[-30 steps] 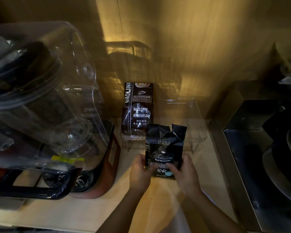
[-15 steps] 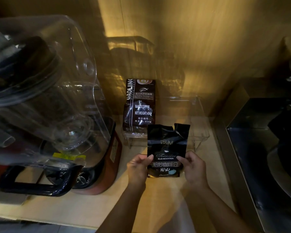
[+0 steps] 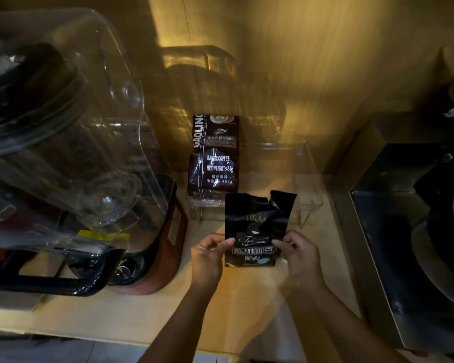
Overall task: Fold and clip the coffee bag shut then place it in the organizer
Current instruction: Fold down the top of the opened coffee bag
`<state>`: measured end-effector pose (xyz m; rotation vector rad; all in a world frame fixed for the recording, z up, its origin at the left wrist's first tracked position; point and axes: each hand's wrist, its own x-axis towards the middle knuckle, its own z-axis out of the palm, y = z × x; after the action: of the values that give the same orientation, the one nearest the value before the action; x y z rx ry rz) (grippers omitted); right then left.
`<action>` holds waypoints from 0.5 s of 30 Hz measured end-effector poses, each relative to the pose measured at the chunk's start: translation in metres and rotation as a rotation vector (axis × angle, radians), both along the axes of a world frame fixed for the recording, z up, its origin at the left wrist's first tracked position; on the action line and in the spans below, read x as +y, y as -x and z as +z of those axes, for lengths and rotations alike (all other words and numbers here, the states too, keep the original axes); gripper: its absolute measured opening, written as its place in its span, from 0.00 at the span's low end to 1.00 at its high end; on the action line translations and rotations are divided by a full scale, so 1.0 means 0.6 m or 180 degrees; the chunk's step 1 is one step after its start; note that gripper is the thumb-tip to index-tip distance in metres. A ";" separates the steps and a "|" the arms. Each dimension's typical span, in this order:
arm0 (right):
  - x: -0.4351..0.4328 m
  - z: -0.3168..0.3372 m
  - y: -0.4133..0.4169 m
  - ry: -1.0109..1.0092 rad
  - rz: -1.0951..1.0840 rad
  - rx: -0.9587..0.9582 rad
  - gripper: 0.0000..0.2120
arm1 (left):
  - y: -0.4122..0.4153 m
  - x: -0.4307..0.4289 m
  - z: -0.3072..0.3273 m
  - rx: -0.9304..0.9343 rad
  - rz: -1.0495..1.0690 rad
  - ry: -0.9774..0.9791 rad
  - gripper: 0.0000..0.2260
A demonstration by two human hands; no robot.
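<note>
A small black coffee bag [image 3: 256, 226] with pale lettering stands upright on the wooden counter, its torn top edge open and crumpled. My left hand [image 3: 209, 255] pinches its left edge and my right hand [image 3: 298, 255] grips its right edge. Just behind it sits a clear plastic organizer [image 3: 309, 203] on short legs, against the wall. A larger dark coffee bag [image 3: 215, 158] stands in the organizer's left part. No clip shows in the view.
A large blender with a clear cover [image 3: 71, 132] and a red-brown base [image 3: 165, 255] fills the left side. A dark metal appliance [image 3: 409, 231] stands at the right. The bare counter [image 3: 247, 305] runs toward its front edge below my hands.
Both hands have shifted from the bag's lower corners up to its side edges. The bag has lifted slightly and stands more upright.
</note>
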<state>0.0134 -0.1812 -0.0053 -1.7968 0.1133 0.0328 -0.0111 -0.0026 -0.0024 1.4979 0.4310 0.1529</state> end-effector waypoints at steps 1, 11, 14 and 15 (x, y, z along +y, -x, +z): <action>-0.003 0.000 -0.004 0.0031 0.0099 0.0046 0.19 | 0.001 0.002 0.000 0.0082 -0.0031 0.0012 0.10; -0.012 0.034 -0.027 -0.0761 0.0192 0.0355 0.06 | -0.017 0.024 0.035 0.0014 -0.0349 0.0291 0.07; -0.012 0.047 -0.029 -0.0909 0.0322 0.0366 0.16 | -0.022 0.033 0.041 0.0042 -0.0563 0.0239 0.13; -0.010 0.053 -0.029 -0.0925 0.0347 0.0359 0.16 | -0.022 0.034 0.043 0.0017 -0.0670 0.0177 0.13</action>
<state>0.0309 -0.1875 0.0267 -1.5088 0.0863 0.2181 0.0022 0.0180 0.0234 1.4788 0.2772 -0.0289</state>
